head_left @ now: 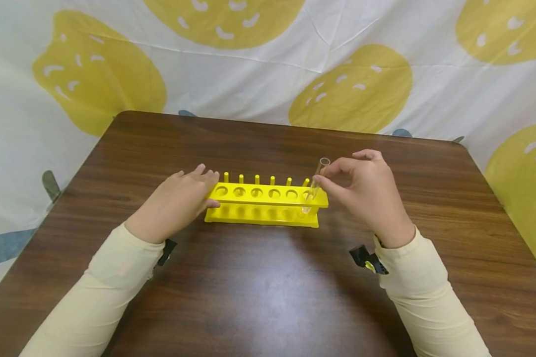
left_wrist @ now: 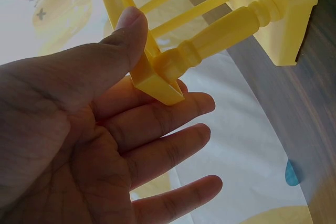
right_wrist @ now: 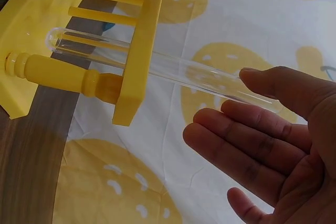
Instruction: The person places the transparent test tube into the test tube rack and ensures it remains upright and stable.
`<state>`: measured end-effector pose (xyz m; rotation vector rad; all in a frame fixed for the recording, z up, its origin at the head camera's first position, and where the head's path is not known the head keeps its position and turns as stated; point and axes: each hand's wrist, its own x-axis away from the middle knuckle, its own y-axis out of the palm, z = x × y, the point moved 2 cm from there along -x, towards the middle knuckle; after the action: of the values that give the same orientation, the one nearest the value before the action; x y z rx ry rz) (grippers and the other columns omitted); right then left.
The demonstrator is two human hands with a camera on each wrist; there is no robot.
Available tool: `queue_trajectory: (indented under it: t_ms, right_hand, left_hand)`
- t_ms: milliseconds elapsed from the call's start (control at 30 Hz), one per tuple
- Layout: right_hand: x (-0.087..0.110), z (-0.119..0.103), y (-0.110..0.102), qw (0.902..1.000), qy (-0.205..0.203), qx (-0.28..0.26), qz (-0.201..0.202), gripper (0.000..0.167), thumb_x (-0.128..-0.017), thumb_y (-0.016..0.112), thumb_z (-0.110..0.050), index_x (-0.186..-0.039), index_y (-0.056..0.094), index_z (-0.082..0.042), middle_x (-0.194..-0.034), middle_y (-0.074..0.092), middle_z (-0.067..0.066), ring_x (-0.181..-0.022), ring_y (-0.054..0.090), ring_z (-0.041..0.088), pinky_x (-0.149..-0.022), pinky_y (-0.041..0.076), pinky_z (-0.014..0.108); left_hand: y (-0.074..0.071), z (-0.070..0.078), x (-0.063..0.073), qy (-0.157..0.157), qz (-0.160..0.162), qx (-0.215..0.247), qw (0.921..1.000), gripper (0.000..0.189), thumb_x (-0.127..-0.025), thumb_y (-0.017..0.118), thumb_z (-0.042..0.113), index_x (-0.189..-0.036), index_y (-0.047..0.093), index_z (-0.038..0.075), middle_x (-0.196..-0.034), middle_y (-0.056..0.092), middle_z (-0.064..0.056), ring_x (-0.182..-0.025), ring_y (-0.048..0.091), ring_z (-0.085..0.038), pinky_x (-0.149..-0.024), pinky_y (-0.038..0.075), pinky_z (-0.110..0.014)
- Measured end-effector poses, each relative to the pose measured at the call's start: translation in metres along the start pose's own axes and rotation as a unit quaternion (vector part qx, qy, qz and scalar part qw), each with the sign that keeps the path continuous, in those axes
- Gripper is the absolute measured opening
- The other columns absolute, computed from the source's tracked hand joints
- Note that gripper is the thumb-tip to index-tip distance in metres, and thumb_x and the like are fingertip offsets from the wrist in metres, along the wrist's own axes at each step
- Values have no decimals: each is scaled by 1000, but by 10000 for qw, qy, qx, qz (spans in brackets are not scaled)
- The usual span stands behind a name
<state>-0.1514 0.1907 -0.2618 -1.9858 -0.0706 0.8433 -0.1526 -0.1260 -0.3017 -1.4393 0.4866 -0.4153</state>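
A yellow test tube rack stands on the brown table, with a row of holes along its top and pegs behind them. My left hand grips the rack's left end, the thumb on the near side and the fingers behind; the left wrist view shows the thumb pressing the end of the top bar. At the right end my right hand pinches the upper part of a clear glass test tube between thumb and fingers. The tube passes through the rightmost hole, tilted, its rounded bottom near the rack's base.
The wooden table reaches back to a white cloth printed with yellow lemons, which hangs behind and at both sides. The rack's other holes hold no tubes. A dark wrist camera is strapped at the right cuff.
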Motion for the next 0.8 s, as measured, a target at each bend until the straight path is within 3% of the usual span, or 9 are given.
queue_trajectory:
  t_ms: [433, 800]
  right_hand:
    - [0, 1, 2, 9981, 149, 119, -584, 8, -86, 84, -12, -86, 80, -5, -74, 76, 0, -61, 65, 15, -104, 38, 49]
    - [0, 1, 5, 9963, 123, 187, -835, 6, -86, 83, -11, -84, 80, -6, -72, 75, -2, -60, 65, 14, -105, 38, 49]
  left_hand:
    - [0, 1, 0, -79, -126, 9, 9999, 58, -98, 73, 29, -140, 56, -8, -141, 59, -25, -139, 49, -42, -109, 43, -62]
    - [-1, 1, 0, -73, -102, -21, 9999, 58, -98, 73, 28, -140, 56, -8, -141, 59, -25, -138, 50, -42, -108, 43, -62]
